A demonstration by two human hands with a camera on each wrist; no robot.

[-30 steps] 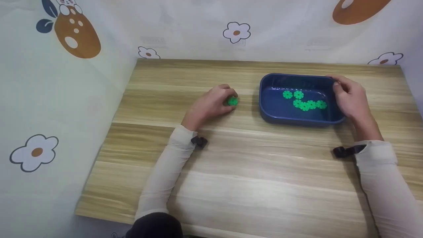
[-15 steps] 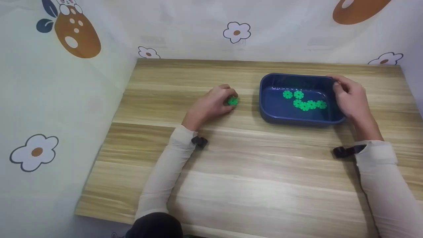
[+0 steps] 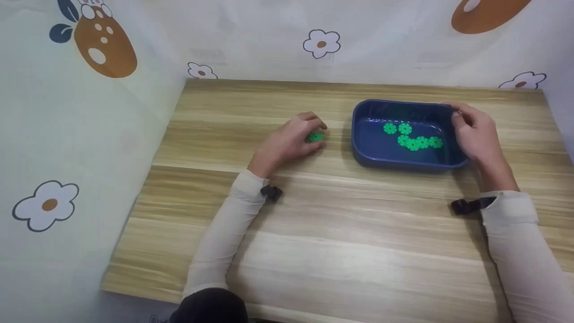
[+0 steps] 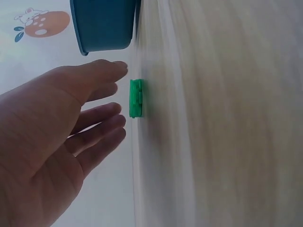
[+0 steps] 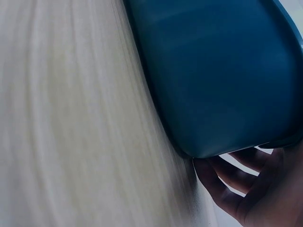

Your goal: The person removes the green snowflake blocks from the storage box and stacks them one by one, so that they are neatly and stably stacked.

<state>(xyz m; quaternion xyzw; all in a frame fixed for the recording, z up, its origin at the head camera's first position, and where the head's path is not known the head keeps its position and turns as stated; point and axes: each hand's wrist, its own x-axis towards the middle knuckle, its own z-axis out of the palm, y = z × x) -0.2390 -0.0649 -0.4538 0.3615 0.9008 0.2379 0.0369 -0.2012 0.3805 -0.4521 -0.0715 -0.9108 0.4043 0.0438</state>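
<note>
My left hand (image 3: 293,137) is over the table, its thumb and fingers spread around a green snowflake disc (image 3: 316,136). In the left wrist view the disc (image 4: 136,98) shows edge-on and thick, flat on the wood, with the fingertips (image 4: 118,122) a little apart from it. To the right stands a dark blue plastic bin (image 3: 372,162) with several more green snowflake discs (image 3: 413,144) on its floor. My right hand (image 3: 477,132) grips the bin's right end, thumb over the rim. In the right wrist view its fingers (image 5: 220,187) press the outer wall from below the rim.
The wooden table (image 3: 341,251) reaches back to a patterned wall covering (image 3: 255,40), with another covering (image 3: 54,148) along the left side. Small black wrist cameras (image 3: 270,193) sit at both cuffs.
The left thumb and fingers have spread apart and let go of the green disc, which stays in place on the table. The right hand and the bin have not moved.
</note>
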